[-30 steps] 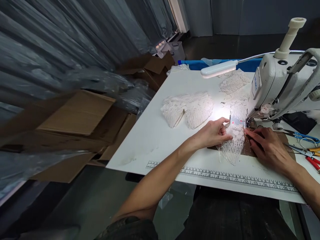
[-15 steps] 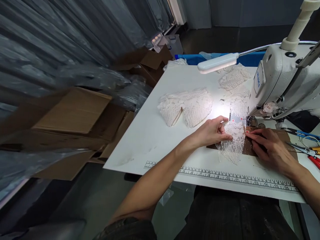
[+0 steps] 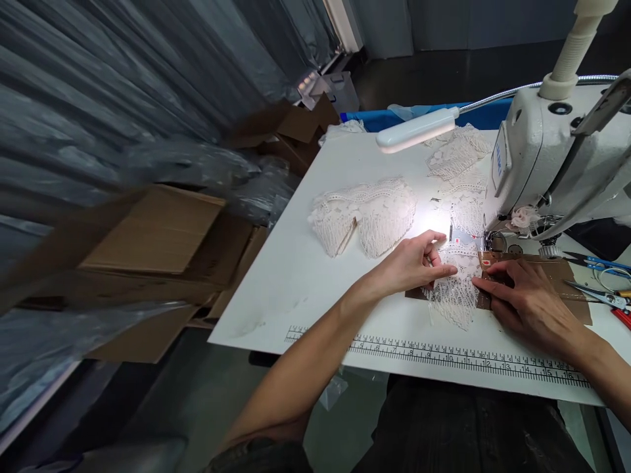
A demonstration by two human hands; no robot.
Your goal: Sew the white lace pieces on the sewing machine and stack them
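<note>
A strip of white lace lies in front of the needle of a white sewing machine, over a brown paper sheet. My left hand rests on the lace's left edge, fingers curled and pinching it. My right hand lies flat on the brown sheet, fingertips pressing the lace's right edge just below the presser foot. A lamp on a flexible neck lights the spot.
A pile of lace pieces lies left of my hands and more lace behind the machine. Scissors and tools lie at the right. The white table has a printed ruler along its front edge. Cardboard boxes stand at the left.
My hands have drawn the lace slightly toward me, away from the needle. The camera shifted a little; both hands keep the same grip.
</note>
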